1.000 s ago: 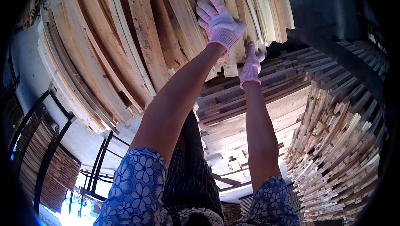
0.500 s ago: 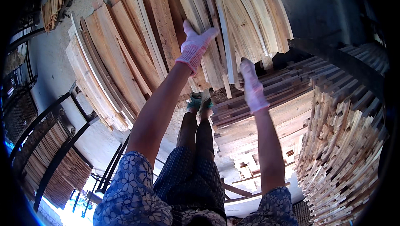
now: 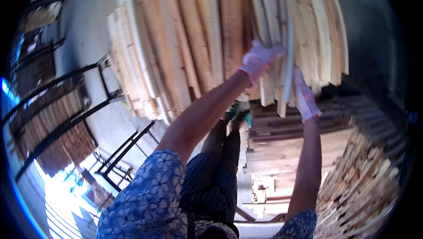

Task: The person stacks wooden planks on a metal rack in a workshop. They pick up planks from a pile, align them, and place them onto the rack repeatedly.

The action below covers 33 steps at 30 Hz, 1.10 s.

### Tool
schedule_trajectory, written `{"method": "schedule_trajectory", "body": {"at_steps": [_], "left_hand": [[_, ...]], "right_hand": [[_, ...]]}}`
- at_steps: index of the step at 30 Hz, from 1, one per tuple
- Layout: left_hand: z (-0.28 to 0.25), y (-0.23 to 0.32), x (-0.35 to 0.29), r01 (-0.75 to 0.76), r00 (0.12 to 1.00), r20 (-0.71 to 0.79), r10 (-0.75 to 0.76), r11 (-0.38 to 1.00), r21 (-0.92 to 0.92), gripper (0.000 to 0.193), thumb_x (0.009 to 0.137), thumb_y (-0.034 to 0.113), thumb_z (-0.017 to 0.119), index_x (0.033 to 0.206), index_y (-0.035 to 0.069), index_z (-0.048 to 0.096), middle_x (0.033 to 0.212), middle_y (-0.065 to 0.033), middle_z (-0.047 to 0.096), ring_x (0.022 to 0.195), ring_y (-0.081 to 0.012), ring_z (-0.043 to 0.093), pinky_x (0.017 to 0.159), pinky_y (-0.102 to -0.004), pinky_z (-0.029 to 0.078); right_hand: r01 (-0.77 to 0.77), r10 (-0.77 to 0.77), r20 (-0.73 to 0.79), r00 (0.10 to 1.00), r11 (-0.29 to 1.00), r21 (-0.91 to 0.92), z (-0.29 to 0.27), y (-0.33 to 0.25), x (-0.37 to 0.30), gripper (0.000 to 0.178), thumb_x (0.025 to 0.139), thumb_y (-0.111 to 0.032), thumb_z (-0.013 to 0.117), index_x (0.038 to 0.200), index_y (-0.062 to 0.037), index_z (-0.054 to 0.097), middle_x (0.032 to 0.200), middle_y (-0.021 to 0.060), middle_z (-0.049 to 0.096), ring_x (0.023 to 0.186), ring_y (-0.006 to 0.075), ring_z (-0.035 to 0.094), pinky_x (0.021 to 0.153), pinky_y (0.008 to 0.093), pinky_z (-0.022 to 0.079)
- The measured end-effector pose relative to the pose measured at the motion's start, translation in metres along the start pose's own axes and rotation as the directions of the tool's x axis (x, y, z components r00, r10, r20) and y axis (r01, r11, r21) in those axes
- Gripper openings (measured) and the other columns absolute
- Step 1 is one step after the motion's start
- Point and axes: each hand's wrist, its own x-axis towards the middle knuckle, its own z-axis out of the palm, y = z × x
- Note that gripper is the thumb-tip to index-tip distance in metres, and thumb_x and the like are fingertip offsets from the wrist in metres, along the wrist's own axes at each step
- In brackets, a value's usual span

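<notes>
Both my hands wear pink-and-white knit gloves and reach to the near ends of a wide pile of sawn wooden boards (image 3: 189, 40). My left hand (image 3: 261, 61) lies across several boards with its thumb spread from the fingers, which point right. Its fingertips come close to a narrow, bluish-lit board (image 3: 289, 58) set on edge. On that board's other side, my right hand (image 3: 305, 98) stretches its fingers up along the boards' ends and seems to touch them. Motion blurs both hands, and any grip beneath the boards is hidden.
Below my right arm sits a stack of planks (image 3: 291, 153). A large heap of thin wood strips (image 3: 357, 186) rises at the lower right. Dark metal frames (image 3: 66, 126) stand on the left, with bundled wood (image 3: 53, 128) behind them. My feet (image 3: 238, 117) stand by the pile.
The view has swung, so the pile and both hands sit farther right. My right hand has come nearer the narrow board, and my left fingertips are closer to it.
</notes>
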Motion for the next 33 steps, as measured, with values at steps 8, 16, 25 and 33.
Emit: {"method": "schedule_trajectory", "body": {"at_steps": [8,16,25,33], "left_hand": [[-0.025,0.010,-0.037,-0.004,0.988,0.153,-0.004,0.999,0.050,0.119,0.075,0.049,0.076,0.161,0.002,0.008,0.147,-0.0302,0.047,0.132,-0.0393,0.054,0.107,-0.0413,0.045],[-0.020,-0.029,-0.018,-0.266,0.924,0.282,0.260,0.964,-0.018,0.062,0.096,0.023,0.061,0.154,0.014,0.041,0.138,-0.0252,0.055,0.130,-0.0365,0.055,0.112,-0.0404,0.041],[-0.137,-0.086,-0.182,0.014,0.862,0.500,0.086,0.981,-0.192,0.088,0.086,0.037,0.073,0.152,0.001,0.028,0.141,-0.0187,0.049,0.129,-0.0285,0.052,0.109,-0.0395,0.046],[-0.118,-0.158,-0.262,0.046,0.953,0.294,-0.073,0.994,0.099,0.094,0.083,0.039,0.079,0.147,-0.001,0.025,0.134,-0.0218,0.054,0.121,-0.0283,0.057,0.104,-0.0368,0.046]], "right_hand": [[-0.084,0.106,-0.029,0.994,0.899,0.430,0.027,0.023,0.021,0.067,0.096,-0.067,0.053,0.141,-0.0160,0.055,0.123,0.0047,0.065,0.108,0.0208,0.065,0.090,0.0397,0.057],[-0.103,0.124,-0.031,0.992,0.920,0.379,0.037,0.015,0.014,0.077,0.094,-0.069,0.055,0.146,-0.0132,0.051,0.134,0.0036,0.060,0.115,0.0184,0.060,0.096,0.0337,0.052],[-0.092,-0.064,0.165,0.984,0.610,0.787,0.188,0.020,-0.179,0.086,0.096,-0.071,0.046,0.156,-0.0108,0.030,0.147,0.0110,0.047,0.135,0.0267,0.047,0.114,0.0406,0.042],[-0.142,0.222,0.078,0.972,0.290,0.946,0.191,0.066,-0.172,0.074,0.086,-0.065,0.069,0.137,-0.0126,0.054,0.124,0.0100,0.061,0.114,0.0268,0.059,0.099,0.0433,0.050]]}}
